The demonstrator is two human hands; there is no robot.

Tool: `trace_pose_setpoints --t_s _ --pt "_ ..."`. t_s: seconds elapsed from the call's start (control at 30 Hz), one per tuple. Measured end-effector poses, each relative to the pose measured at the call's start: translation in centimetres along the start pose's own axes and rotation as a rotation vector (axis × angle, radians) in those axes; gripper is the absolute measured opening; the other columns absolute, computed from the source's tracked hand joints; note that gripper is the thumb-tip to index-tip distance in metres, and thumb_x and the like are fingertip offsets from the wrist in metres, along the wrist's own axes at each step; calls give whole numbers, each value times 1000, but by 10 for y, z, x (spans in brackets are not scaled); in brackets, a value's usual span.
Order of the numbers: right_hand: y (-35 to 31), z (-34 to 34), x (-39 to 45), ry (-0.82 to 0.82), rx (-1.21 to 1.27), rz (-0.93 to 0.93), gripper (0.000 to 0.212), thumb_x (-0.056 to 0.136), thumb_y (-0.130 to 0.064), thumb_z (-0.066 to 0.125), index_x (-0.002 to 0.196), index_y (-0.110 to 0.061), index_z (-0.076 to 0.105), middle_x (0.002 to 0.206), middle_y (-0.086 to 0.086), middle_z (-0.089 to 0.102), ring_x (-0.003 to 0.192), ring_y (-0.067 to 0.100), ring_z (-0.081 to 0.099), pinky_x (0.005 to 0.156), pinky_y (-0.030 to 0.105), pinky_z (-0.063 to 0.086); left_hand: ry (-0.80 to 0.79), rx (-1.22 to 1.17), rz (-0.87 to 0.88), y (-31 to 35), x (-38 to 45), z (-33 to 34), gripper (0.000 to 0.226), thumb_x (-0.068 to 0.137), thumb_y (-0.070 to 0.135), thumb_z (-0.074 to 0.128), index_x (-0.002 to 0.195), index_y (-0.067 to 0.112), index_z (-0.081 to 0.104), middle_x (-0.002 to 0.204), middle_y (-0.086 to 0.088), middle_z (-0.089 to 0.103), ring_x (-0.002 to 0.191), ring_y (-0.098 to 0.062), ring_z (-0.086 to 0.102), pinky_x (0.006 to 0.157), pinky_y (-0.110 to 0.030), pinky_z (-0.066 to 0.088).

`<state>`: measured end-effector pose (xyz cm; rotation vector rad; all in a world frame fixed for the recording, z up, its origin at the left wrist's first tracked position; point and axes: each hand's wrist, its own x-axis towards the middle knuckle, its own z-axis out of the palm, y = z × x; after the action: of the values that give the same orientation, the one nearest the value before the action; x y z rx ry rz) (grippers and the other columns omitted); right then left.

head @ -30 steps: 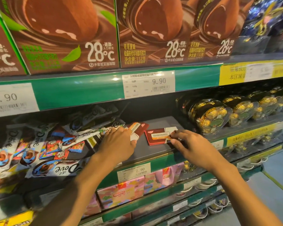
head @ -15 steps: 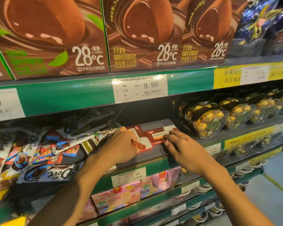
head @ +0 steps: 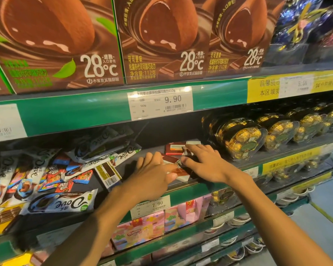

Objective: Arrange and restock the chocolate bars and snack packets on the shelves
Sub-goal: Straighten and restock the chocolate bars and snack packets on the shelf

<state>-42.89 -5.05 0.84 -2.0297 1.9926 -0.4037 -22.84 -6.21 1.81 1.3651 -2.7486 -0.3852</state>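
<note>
On the middle shelf (head: 132,160), my left hand (head: 152,175) grips a red chocolate bar (head: 178,171) near the front edge, thumb at its side and fingers over its top. A second red bar (head: 174,148) lies just behind it. My right hand (head: 206,163) rests on these bars with fingers spread, the index reaching over the rear one. Its palm hides whatever lies beneath. To the left, Dove packets (head: 62,203) and small red and blue snack packets (head: 65,186) lie in a loose jumble.
Large brown truffle boxes (head: 161,41) fill the top shelf. Clear boxes of gold-wrapped chocolates (head: 240,139) stand right of my hands. Pink packs (head: 142,231) sit on the shelf below, behind a 7.90 price tag (head: 154,205). Floor shows at lower right.
Both hands have come together at the shelf's middle. The left hand brought its red bar rightward beside the other bar, and the right hand slid further back over them.
</note>
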Motion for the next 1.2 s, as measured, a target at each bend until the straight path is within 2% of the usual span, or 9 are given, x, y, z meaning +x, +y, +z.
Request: trace_pose_setpoints --t_s 0.07,0.17,0.33,0.5,0.6,0.7,0.9,1.07,1.2 --pt "4 -2 -4 -4 38 -48 75 87 -72 47 148 -31 35 145 -5 47 133 19 39 112 47 34 67 -120 1 -2 7 3 36 103 32 38 136 47 43 113 6 36 113 -16 31 104 -39 29" --pt "8 -3 -10 -17 72 -83 83 77 -74 61 143 -28 42 137 -9 51 126 11 46 107 39 43 195 -225 -61 -12 17 4 47 100 18 47 142 38 42 138 7 41 125 -14 32 112 -39 27" --pt "13 -8 -9 -38 185 -96 55 91 -34 68 140 -23 46 133 -8 59 117 5 54 100 22 45 142 -218 -95 -14 25 3 47 97 38 51 143 34 40 143 4 42 132 -18 32 114 -40 23" --pt "17 -6 -3 -25 149 -64 51 95 -13 59 143 -18 43 135 -2 58 122 16 55 101 28 44 110 -161 -71 -10 37 6 68 90 58 54 149 37 29 156 5 25 142 -18 20 116 -40 13" --pt "22 -3 -2 -27 134 -77 51 94 -6 55 143 -17 46 135 0 57 123 18 54 103 30 46 79 -123 -57 -6 37 9 63 96 56 42 153 36 22 163 9 13 148 -14 11 119 -43 6" --pt "26 -2 -3 -2 99 -93 50 92 0 52 139 -17 50 132 0 58 119 19 57 101 33 49 115 -83 -46 -4 32 12 50 102 41 33 151 35 30 160 9 21 144 -12 18 117 -40 9" --pt "32 8 -5 95 -17 -119 50 103 -38 46 150 -24 39 150 -5 45 138 16 41 110 31 36 193 -180 -41 -2 32 17 51 95 47 50 144 35 40 134 9 42 128 -13 35 109 -35 24" --pt "34 6 -3 60 -5 -118 56 104 -42 40 155 -21 31 162 -5 26 148 11 21 115 21 15 196 -222 -27 -2 32 13 54 91 48 59 140 29 48 147 8 37 133 -14 34 113 -36 25" --pt "34 3 -11 48 -62 -120 55 104 -44 37 154 -22 31 161 -4 27 148 12 23 117 26 19 170 -306 34 -2 29 10 48 90 41 64 135 27 52 144 8 47 128 -12 45 106 -30 38"
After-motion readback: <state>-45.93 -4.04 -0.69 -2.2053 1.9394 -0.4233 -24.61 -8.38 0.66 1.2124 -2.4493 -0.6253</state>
